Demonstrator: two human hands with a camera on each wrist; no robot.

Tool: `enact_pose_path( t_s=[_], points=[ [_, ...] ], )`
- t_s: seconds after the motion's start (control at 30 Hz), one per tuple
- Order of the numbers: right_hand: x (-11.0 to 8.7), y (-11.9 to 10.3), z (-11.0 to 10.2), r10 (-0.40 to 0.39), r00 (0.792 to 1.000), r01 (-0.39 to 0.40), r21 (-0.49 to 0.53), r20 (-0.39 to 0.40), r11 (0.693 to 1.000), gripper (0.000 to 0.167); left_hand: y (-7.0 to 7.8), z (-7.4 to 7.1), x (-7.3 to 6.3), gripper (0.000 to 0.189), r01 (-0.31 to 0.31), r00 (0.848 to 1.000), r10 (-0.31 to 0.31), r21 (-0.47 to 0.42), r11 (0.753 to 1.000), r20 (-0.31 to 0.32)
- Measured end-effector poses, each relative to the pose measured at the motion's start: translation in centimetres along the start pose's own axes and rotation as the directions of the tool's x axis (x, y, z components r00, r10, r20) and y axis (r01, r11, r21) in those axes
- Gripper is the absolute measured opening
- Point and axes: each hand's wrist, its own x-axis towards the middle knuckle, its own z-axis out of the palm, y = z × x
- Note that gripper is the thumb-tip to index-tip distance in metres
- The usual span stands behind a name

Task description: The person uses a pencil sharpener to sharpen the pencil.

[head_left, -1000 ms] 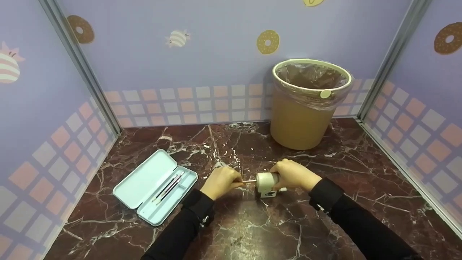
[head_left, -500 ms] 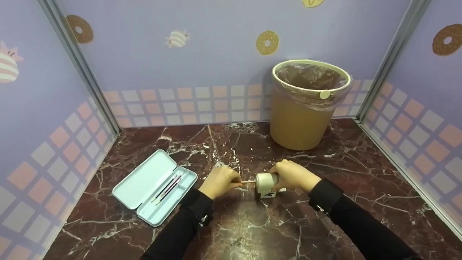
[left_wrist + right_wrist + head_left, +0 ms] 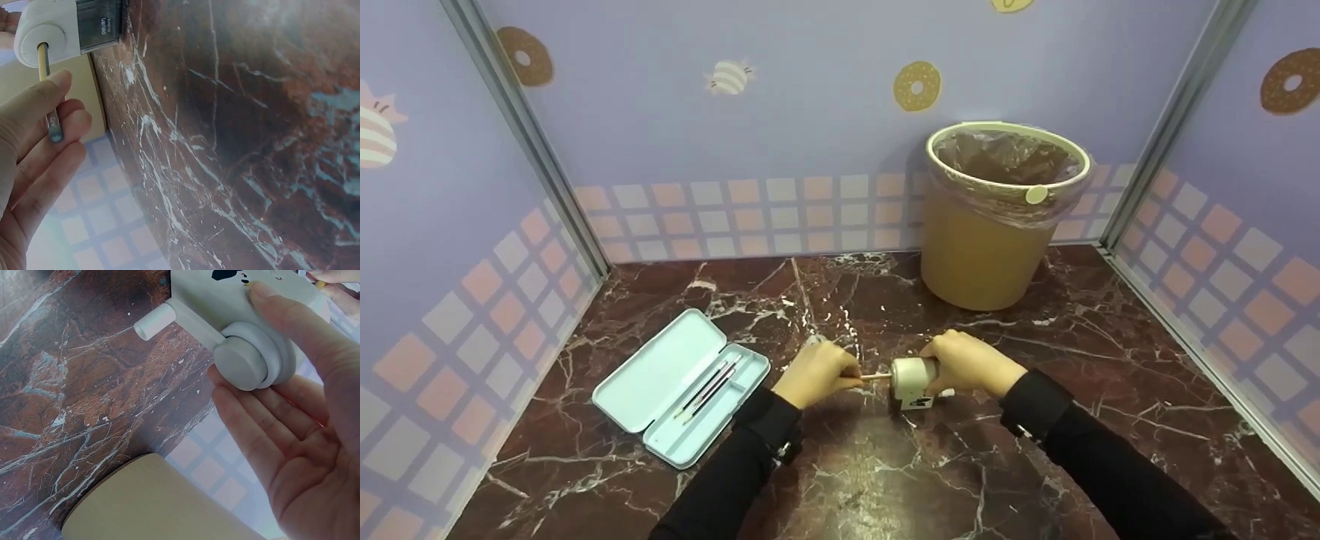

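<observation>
soft even light in the head view, glare on the marble tabletop (image 3: 866,487), wrist views hazy

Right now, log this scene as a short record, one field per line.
left grip: left hand pinches a pencil
pencil: one end in the round hole of the sharpener
right grip: right hand holds the sharpener's body
crank: handle sticks out, clear of the fingers
case: light blue box, lid open, left of the hands
in the case: other pencils
bin: tall tan bin with a clear bag, behind the right hand
surface: dark red veined table
pencil tip: hidden inside the sharpener
</observation>
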Motion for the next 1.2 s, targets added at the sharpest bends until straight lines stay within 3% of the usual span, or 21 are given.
enact_pose_path(
  t_s=[0.5,1.2],
  points=[
    [-0.03,0.02,-0.06,0.009,1.000,-0.009,0.004,0.007,1.000,0.024,-0.41,-0.52,0.65,0.012,-0.013,0.997,0.020,-0.106,0.994,0.070],
    [0.02,-0.30,0.02,0.015,1.000,-0.015,0.000,0.012,1.000,0.028,-0.66,-0.63,0.41,0.011,-0.005,0.997,0.015,-0.130,0.991,0.074]
  ],
)
